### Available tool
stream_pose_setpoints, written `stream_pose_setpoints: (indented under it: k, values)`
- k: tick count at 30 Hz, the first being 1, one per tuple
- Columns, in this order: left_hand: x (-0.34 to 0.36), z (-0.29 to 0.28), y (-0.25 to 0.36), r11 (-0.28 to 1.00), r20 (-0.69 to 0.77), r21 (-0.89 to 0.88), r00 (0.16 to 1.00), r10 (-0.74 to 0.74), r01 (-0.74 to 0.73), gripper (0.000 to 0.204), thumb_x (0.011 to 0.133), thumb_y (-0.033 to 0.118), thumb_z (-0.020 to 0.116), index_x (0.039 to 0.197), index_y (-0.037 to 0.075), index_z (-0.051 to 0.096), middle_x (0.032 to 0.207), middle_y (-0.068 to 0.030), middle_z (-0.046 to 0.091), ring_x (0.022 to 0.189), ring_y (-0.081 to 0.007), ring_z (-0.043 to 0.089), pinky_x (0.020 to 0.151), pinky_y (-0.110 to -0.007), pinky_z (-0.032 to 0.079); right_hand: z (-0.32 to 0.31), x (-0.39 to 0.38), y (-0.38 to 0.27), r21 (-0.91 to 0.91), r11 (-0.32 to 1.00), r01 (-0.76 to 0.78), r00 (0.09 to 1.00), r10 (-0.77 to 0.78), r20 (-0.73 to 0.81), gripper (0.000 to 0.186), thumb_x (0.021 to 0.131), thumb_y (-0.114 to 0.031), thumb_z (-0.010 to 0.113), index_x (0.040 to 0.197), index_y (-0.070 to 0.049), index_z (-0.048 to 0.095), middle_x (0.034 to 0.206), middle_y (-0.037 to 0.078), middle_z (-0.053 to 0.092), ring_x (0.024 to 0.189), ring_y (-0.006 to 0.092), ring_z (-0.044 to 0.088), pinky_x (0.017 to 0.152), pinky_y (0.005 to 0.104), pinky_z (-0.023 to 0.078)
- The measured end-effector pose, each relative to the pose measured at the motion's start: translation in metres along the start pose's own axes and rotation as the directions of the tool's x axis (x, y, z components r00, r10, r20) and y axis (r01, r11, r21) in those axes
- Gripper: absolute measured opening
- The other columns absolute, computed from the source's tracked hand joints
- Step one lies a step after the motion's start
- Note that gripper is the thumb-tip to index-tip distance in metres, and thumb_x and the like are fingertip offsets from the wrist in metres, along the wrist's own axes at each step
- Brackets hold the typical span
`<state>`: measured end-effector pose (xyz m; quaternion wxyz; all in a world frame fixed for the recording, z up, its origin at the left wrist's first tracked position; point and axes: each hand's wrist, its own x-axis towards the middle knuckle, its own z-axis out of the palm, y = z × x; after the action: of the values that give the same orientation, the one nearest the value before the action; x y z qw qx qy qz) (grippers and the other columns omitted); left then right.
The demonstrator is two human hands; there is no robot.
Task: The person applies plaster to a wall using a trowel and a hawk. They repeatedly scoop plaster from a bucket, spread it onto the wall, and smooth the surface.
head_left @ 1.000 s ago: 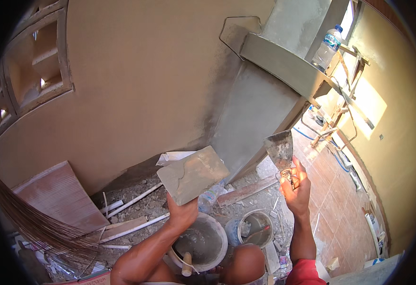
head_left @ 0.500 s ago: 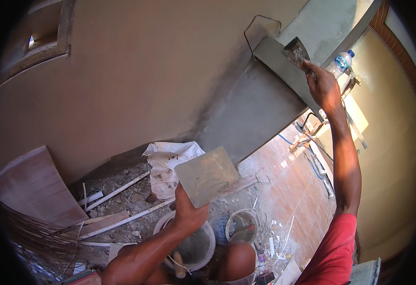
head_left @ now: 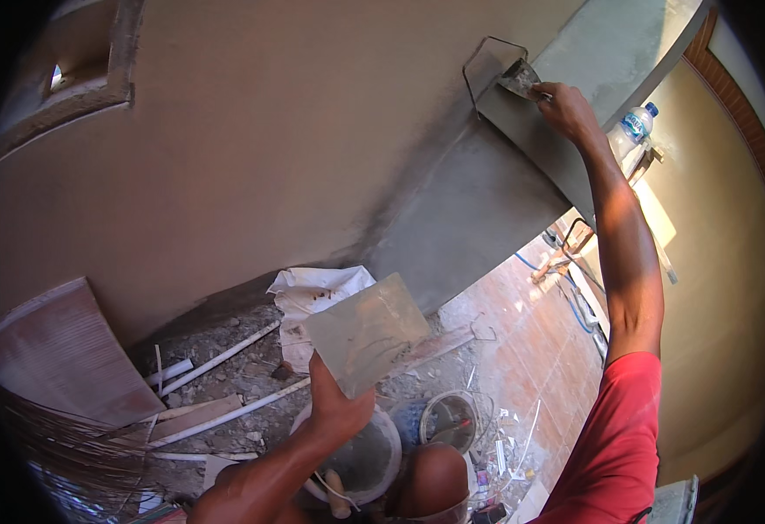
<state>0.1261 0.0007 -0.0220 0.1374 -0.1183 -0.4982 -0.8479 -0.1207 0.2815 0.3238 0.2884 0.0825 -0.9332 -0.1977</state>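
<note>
My right hand (head_left: 566, 110) is closed round a dirty, wide-bladed putty knife (head_left: 517, 80). Its blade is over the left end of a grey plastered ledge (head_left: 531, 140), close to a bent metal rod clamp (head_left: 498, 40); whether it touches the plaster I cannot tell. Lower down, my left hand (head_left: 341, 403) grips a flat, square, greyish board (head_left: 369, 334) from below, tilted, with faint smears on its face. The hand's fingers are mostly hidden behind the board. Below the left forearm sits a bucket (head_left: 393, 447) with grey contents.
A plastic water bottle (head_left: 634, 129) stands beyond my right forearm. Rubble with white pipes (head_left: 225, 353), a white sack (head_left: 313, 286) and a ribbed panel (head_left: 68, 349) line the wall's foot. A smaller bucket (head_left: 449, 397) and scattered litter are by my knee.
My right hand has moved left along the ledge with the putty knife, toward the wall and the rod clamp. The board in my left hand has shifted slightly left.
</note>
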Motion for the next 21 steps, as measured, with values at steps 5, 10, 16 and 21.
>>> stream_pose_setpoints:
  k: [5, 10, 16, 21]
  values:
    - [-0.002, -0.012, -0.015, 0.977, 0.17, 0.124, 0.974, 0.149, -0.171, 0.039, 0.08, -0.008, 0.061, 0.116, -0.002, 0.049, 0.109, -0.0106, 0.059, 0.102, -0.0173, 0.056, 0.088, -0.031, 0.044, 0.003, 0.007, 0.001, -0.023, 0.999, -0.03, 1.0, 0.03, -0.002, 0.036, 0.077, -0.01, 0.051, 0.109, -0.013, 0.069, 0.103, 0.022, 0.066, 0.1, 0.0384, 0.061, 0.091, 0.0433, 0.048]
    - [-0.004, -0.012, -0.014, 0.986, 0.179, 0.081, 0.975, 0.133, -0.149, 0.04, 0.081, -0.009, 0.061, 0.118, -0.001, 0.047, 0.111, -0.0102, 0.058, 0.104, -0.0167, 0.055, 0.089, -0.031, 0.043, 0.003, 0.01, -0.002, -0.002, 0.999, -0.053, 0.999, 0.053, 0.011, 0.035, 0.077, -0.01, 0.053, 0.107, -0.015, 0.07, 0.105, 0.021, 0.066, 0.102, 0.0376, 0.061, 0.092, 0.0427, 0.048]
    - [-0.001, 0.0, 0.001, 0.999, 0.023, 0.007, 0.999, 0.039, -0.039, 0.025, 0.077, -0.007, 0.057, 0.102, -0.004, 0.06, 0.096, -0.0128, 0.064, 0.09, -0.0205, 0.061, 0.08, -0.033, 0.047, 0.01, 0.011, 0.003, -0.01, 0.998, -0.055, 0.998, 0.055, 0.012, 0.036, 0.078, -0.009, 0.053, 0.108, -0.016, 0.07, 0.107, 0.02, 0.066, 0.103, 0.0354, 0.062, 0.093, 0.0424, 0.048]
    - [-0.002, 0.0, -0.001, 1.0, 0.021, 0.025, 1.0, 0.017, -0.018, 0.026, 0.077, -0.007, 0.057, 0.103, -0.004, 0.058, 0.096, -0.0129, 0.064, 0.091, -0.0208, 0.061, 0.081, -0.033, 0.047, 0.01, 0.014, 0.003, -0.046, 0.997, -0.067, 0.997, 0.069, 0.042, 0.035, 0.08, -0.011, 0.052, 0.109, -0.017, 0.07, 0.107, 0.02, 0.066, 0.103, 0.0355, 0.062, 0.093, 0.0432, 0.048]
